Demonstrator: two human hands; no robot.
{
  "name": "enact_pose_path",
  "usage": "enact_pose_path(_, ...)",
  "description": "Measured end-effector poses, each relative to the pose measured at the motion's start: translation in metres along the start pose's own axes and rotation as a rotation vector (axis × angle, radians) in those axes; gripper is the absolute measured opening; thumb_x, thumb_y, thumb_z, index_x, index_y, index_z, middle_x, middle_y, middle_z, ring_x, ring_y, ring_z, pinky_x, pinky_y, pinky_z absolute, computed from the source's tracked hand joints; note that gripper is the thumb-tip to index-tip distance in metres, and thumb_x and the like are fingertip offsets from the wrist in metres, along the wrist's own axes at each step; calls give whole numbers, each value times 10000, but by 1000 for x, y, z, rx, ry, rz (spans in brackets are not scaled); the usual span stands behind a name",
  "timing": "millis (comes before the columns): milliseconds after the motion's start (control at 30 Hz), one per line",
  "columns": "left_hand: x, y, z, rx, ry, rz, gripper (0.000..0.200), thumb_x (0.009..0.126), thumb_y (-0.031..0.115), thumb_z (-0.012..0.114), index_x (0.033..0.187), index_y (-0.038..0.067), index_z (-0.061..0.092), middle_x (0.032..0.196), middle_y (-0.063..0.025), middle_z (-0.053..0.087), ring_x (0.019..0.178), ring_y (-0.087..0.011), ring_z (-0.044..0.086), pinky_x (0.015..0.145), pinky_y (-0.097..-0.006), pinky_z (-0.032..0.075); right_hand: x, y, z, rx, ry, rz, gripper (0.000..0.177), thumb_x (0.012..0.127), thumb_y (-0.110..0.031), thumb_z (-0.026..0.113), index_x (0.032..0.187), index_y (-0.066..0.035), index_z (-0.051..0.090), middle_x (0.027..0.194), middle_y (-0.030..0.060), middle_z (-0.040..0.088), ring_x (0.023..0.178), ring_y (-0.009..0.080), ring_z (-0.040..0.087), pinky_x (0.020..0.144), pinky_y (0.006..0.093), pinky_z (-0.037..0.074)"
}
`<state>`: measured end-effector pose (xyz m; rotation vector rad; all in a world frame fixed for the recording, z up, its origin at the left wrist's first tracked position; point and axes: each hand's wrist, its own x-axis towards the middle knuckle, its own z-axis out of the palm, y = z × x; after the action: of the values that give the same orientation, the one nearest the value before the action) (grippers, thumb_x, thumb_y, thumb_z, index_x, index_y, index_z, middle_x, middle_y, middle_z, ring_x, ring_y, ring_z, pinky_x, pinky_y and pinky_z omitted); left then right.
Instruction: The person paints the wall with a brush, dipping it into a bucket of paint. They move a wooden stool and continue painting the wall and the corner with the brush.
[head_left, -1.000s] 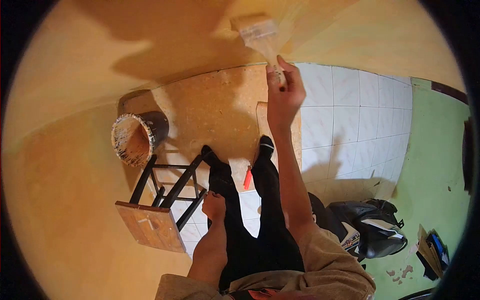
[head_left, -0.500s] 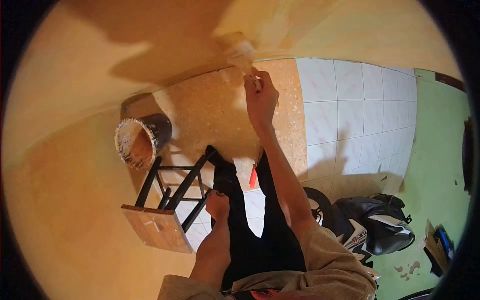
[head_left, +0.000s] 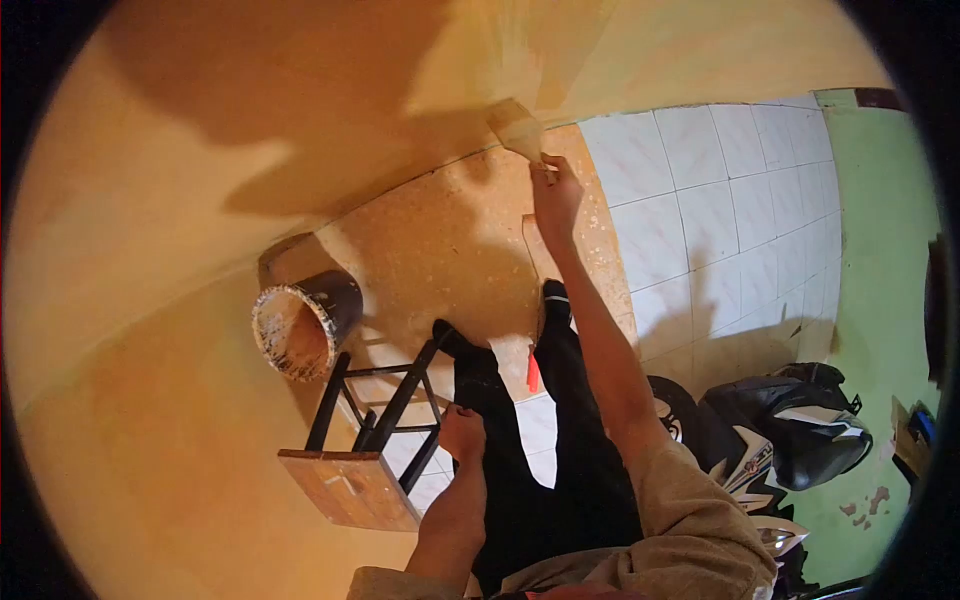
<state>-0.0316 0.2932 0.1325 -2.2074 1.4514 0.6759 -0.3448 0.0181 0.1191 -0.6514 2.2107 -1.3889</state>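
My right hand (head_left: pixel 558 205) is closed round the handle of a wide, flat paintbrush (head_left: pixel 515 128). Its broad pale end reaches up to the foot of the yellow-orange wall (head_left: pixel 620 50), overlapping it in this view. My left hand (head_left: pixel 463 434) is curled into a fist over my left thigh, close to the legs of a wooden-topped stool (head_left: pixel 350 488); what it holds, if anything, is hidden. Left of my feet, a dark bucket (head_left: pixel 338 300) with a paint-crusted rim leans with its mouth towards me.
A stained tan board or sheet (head_left: pixel 400 235) covers the floor along the wall. White tiles (head_left: pixel 740 190) lie to its right, before a green surface (head_left: pixel 880 240). A red-handled tool (head_left: pixel 532 370) lies between my legs. Close on my right stands a motorcycle (head_left: pixel 790 420).
My right hand has moved right and slightly down with the paintbrush, which has turned to slant up-left. My left hand stays a fist at my thigh. The whole view has shifted a little.
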Motion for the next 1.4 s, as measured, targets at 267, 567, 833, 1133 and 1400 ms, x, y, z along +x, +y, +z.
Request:
enact_pose_path(267,3,7,-2,42,-43,-22,201,838,240,596,950,104,691,951,-143,696,877,-377,685,742,-505,548,-26,-185,-88,296,166,-407,225,906,-69,705,1097,34,649,975,74,696,626,13,478,495,201,374)
enact_pose_path(567,1,12,-6,19,-1,37,213,841,238,602,946,78,696,945,-151,710,885,-357,688,761,-481,549,-12,-71,-41,61,-34,83,172,924,-103,679,1041,22,665,763,-53,607,620,7,431,497,192,313)
enact_pose_path(833,5,9,-6,41,-61,30,232,837,237,579,981,93,692,998,-134,688,916,-363,675,758,-498,547,-37,-207,-95,425,155,-312,248,887,-47,715,1104,42,636,1074,111,681,912,82,597,724,199,479)
enact_pose_path(1133,5,4,-1,-29,-38,38,214,829,243,586,966,115,689,945,-139,692,872,-378,679,735,-505,544,4,-25,-15,296,-37,6,232,899,-122,698,1074,24,657,711,39,631,661,95,576,534,229,391)
enact_pose_path(1400,0,3,-4,7,-42,14,198,837,235,592,953,105,687,927,-134,699,862,-372,681,740,-491,544,11,-89,-56,207,229,-353,203,903,-96,705,1063,24,668,808,20,652,611,42,458,514,227,381)
